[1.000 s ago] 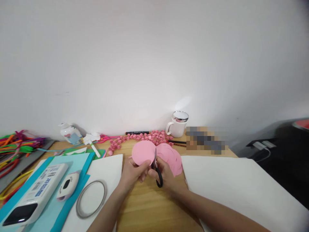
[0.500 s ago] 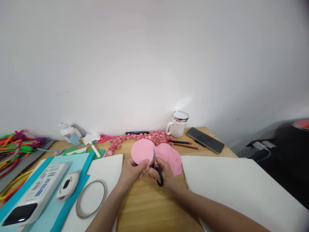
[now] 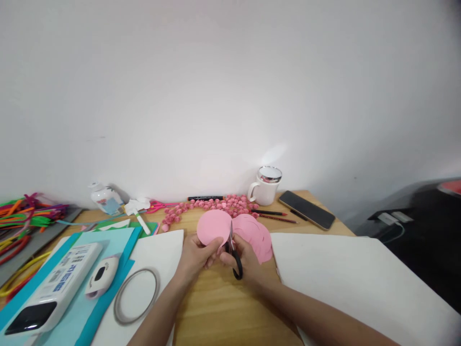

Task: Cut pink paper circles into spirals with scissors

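My left hand (image 3: pixel 201 252) pinches the lower edge of a round pink paper disc (image 3: pixel 213 227) between thumb and fingers. In my right hand (image 3: pixel 247 257) is a pair of scissors (image 3: pixel 236 262) with black handles, its blades pointing up at the disc's right edge. Behind the scissors, several more pink paper circles (image 3: pixel 252 233) lie in an overlapping pile on the wooden table (image 3: pixel 219 307). Small rolled pink paper pieces (image 3: pixel 234 204) are heaped just beyond the disc.
A white mug (image 3: pixel 265 186) and a phone (image 3: pixel 307 209) stand and lie at the back right, near pencils (image 3: pixel 277 217). White sheets (image 3: pixel 345 274) flank my arms. Leftward are a tape roll (image 3: pixel 120 307), a white box (image 3: pixel 57 283), a bottle (image 3: pixel 105 198) and colourful pipe cleaners (image 3: pixel 32 214).
The scissor blades appear closer together along the disc's right edge. The disc has shifted very slightly right and down; both hands keep their grip.
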Demonstrator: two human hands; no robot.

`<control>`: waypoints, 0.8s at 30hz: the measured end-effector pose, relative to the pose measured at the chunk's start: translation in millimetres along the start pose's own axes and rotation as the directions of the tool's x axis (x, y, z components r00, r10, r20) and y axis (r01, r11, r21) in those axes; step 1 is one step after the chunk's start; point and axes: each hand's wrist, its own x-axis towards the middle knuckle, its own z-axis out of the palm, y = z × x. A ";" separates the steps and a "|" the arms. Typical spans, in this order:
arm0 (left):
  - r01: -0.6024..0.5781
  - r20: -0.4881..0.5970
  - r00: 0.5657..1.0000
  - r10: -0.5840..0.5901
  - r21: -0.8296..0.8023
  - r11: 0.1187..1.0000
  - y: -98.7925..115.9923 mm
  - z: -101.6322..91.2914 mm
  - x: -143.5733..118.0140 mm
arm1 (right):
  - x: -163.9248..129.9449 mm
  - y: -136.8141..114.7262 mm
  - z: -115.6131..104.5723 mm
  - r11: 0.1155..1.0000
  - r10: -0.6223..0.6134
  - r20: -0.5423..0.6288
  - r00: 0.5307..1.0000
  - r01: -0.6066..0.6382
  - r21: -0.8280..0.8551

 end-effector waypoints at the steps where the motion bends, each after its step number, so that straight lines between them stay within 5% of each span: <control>1: -0.003 0.005 1.000 0.003 0.004 1.000 0.4 -0.1 -0.2 | 0.4 -2.0 -0.1 1.000 -0.004 0.002 1.000 0.004 -0.001; 24: -0.016 0.014 1.000 0.015 0.035 0.999 1.0 -3.9 0.4 | -0.7 0.3 -1.5 0.999 0.027 0.001 1.000 -0.027 0.044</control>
